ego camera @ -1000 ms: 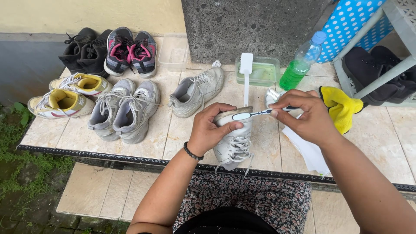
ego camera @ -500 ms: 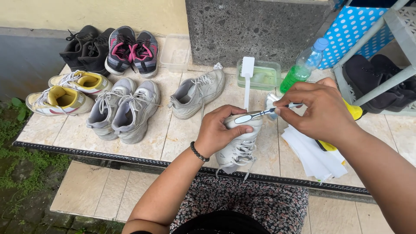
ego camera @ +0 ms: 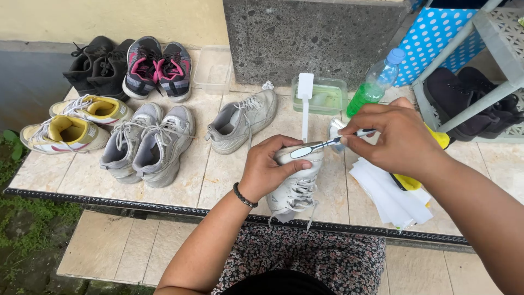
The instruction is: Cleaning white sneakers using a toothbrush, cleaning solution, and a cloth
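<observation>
While gripped by left hand (ego camera: 271, 170), toothbrush-touched sneaker (ego camera: 297, 188).

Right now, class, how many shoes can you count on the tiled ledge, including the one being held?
10: black pair and pink-grey pair at back-left, yellow-white pair at left, grey pair, single grey shoe mid-ledge, white shoe in left hand. Others may be hidden.
</observation>
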